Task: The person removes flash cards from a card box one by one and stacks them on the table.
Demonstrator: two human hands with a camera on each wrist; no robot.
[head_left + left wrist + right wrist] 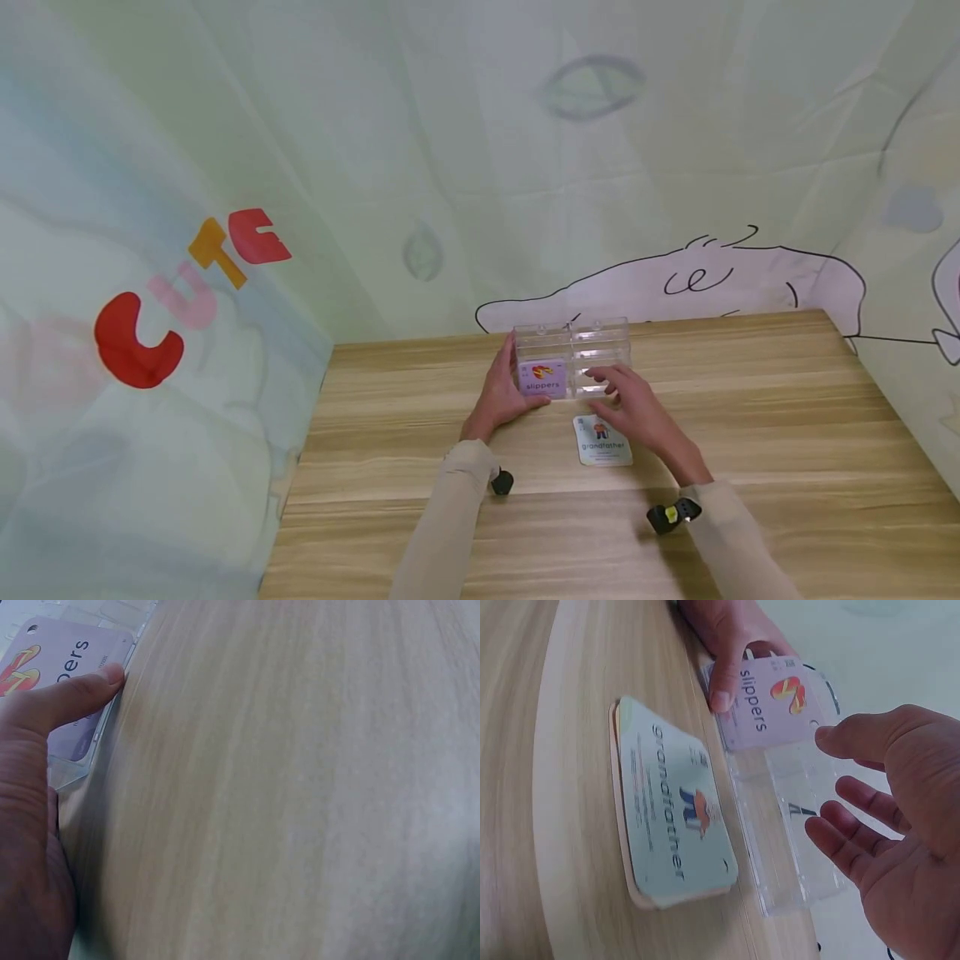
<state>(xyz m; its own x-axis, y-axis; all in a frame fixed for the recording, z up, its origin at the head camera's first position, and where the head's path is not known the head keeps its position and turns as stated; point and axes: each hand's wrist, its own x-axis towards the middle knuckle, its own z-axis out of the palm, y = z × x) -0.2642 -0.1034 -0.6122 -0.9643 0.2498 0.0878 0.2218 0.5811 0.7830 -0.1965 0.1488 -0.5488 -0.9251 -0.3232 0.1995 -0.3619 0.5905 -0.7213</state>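
Note:
A clear plastic box divided into compartments stands on the table. A lilac "slippers" card sits in its left front part. My left hand holds the box's left end, its thumb over the card's front edge and its fingers along the side. Hovering by the right front part, my right hand has loosely bent fingers and holds nothing; the right wrist view shows a gap between thumb and fingers. Just in front of the box lies a small stack of cards, with a pale green "grandfather" card on top.
The wood-grain table runs back to a printed cloth backdrop. More cloth, bearing the letters "CUTE", hangs at the left. Black straps with small devices are on both wrists.

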